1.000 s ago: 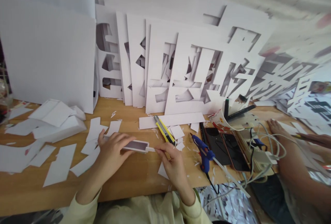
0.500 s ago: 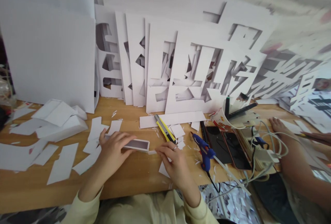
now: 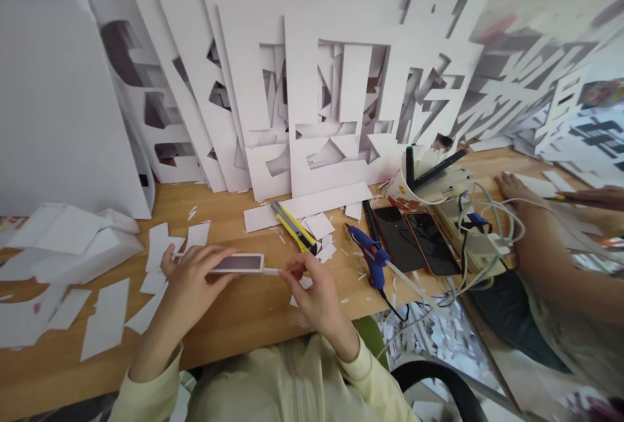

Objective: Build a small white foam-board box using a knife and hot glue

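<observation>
Our left hand (image 3: pixel 195 276) is curling over a narrow white box (image 3: pixel 246 263), thumb along its near side, fingers across its far side, and is hiding most of its left part. Our right hand (image 3: pixel 314 289) is pinching the end of a thin white strip (image 3: pixel 272 271) between thumb and fingertips, which are covering its tip. The strip is reaching the box's right end; we cannot tell whether they are touching. We are holding the box over the surface (image 3: pixel 244 318), below and left of the knife (image 3: pixel 295 227); whether it is resting there, we cannot tell. At the right, a co-worker's hand (image 3: pixel 607 197) is running out of view, its slim tool (image 3: pixel 560 198) looking blurred.
</observation>
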`<state>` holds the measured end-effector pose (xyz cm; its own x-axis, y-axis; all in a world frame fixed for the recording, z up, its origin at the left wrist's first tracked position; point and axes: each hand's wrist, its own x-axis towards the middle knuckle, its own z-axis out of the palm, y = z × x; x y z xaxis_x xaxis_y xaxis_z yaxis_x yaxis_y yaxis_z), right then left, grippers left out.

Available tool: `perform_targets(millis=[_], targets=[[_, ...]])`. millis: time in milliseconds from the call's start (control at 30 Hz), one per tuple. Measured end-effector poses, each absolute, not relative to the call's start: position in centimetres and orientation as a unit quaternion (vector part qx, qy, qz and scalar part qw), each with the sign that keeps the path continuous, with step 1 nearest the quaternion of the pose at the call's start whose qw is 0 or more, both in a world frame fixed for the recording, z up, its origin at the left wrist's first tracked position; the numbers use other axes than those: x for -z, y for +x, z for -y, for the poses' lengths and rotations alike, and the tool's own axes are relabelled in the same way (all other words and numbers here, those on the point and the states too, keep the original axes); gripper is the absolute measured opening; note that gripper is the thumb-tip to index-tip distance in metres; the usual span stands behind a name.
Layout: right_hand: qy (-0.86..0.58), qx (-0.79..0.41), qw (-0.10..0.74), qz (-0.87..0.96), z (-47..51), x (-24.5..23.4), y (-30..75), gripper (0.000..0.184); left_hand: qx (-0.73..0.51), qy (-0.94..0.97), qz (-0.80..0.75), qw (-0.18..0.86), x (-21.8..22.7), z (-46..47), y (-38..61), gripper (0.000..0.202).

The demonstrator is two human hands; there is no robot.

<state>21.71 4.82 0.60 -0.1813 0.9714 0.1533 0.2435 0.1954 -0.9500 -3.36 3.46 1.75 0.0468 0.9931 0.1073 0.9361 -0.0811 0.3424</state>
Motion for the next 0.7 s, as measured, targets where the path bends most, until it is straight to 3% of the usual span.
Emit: perform_targets(millis=[700], targets=[[-0.432,-0.621,0.471,0.454,-5.4,-0.4,21.1,0.032,-0.104,0.714,-0.687,0.087,-2.8,-3.7,-3.3,0.024]])
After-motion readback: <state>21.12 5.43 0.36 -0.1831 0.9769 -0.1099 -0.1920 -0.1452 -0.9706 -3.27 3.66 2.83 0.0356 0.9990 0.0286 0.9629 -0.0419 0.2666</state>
